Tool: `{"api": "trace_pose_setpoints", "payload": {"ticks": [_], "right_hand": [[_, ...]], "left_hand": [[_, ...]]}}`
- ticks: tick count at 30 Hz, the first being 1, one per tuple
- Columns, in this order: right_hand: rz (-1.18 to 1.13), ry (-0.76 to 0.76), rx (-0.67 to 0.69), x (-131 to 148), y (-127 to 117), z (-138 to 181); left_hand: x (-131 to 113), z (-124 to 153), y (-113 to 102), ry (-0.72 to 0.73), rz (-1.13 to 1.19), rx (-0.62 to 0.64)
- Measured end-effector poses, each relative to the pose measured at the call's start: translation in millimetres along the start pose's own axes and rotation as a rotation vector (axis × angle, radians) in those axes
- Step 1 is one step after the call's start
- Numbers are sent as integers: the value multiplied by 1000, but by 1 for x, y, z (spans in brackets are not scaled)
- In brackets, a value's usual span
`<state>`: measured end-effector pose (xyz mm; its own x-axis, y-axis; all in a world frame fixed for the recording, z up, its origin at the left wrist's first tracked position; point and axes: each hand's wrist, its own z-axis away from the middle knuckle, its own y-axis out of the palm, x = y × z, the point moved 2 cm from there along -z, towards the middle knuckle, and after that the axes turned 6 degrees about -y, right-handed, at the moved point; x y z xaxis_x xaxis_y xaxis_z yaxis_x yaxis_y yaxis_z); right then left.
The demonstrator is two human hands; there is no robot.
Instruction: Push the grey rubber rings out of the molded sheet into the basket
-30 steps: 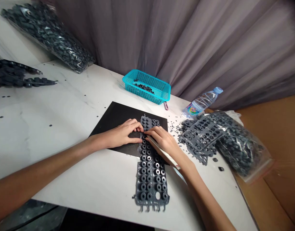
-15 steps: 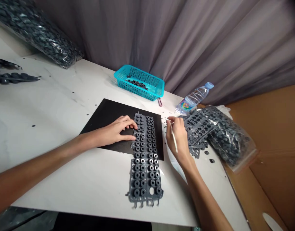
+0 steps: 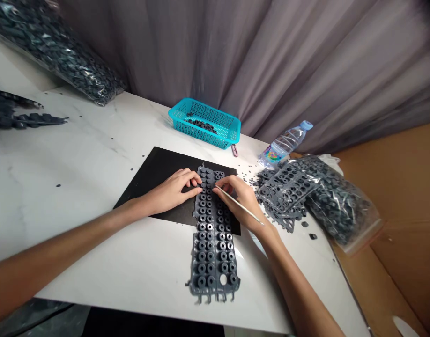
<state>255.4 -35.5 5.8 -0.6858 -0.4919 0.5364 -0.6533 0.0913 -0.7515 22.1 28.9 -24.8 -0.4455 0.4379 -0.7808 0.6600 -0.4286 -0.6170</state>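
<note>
A long dark grey rubber sheet [image 3: 217,243] of moulded ring-shaped pieces lies lengthwise before me; one round hole shows near its close end. Its far part rests on a black mat [image 3: 141,185]. My left hand [image 3: 178,189] lies at the sheet's left edge, thumb and index finger apart, fingertips touching it. Pinched in my right hand [image 3: 241,201] is a thin white stick [image 3: 241,206], slanting back over the hand. Its front end points at the sheet's far part, where my fingers hide the tip and some of the rings.
Behind the mat stands a turquoise basket [image 3: 205,135] with small dark pieces, beside a pink-handled item [image 3: 234,150]. To the right are a water bottle [image 3: 285,144], punched-out sheets [image 3: 283,194] and a filled plastic bag [image 3: 337,206]. Another large bag [image 3: 70,56] lies back left.
My right hand has moved left with the stick, from beside the mat to over the sheet's far part. My left hand stays at the sheet's edge. The view has shifted slightly.
</note>
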Motion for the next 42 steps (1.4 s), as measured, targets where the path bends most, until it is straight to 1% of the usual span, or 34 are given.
{"api": "trace_pose_setpoints", "payload": {"ticks": [2,4,6,9,17,23,29,33,35,38,40,42], "right_hand": [[-35,-23,30,2,9,-4],[-60,-38,58,3,13,-6],[-72,-54,91,3,13,-5],[-67,-83,134,6,11,-5],[-53,-39,114,7,12,-5],[-10,-103,168,9,11,-5],[119,-99,174,13,12,-7],[280,-184,201,12,20,-6],[369,-211,197,11,25,-6],[428,-175,136,8,27,-6],[383,-147,100,8,24,-6],[278,-144,96,9,19,-6]], "left_hand": [[0,-1,1,8,18,-13],[1,-2,-1,14,49,6],[1,-2,-3,24,72,33],[2,-3,-4,31,87,34],[2,-4,-3,14,127,11],[2,-4,-4,31,94,25],[4,-4,-3,40,85,27],[4,-4,-4,31,93,30],[4,-3,-3,27,83,40],[4,-2,-2,16,42,59],[5,-1,-2,1,28,70],[5,0,-2,-7,35,77]]}}
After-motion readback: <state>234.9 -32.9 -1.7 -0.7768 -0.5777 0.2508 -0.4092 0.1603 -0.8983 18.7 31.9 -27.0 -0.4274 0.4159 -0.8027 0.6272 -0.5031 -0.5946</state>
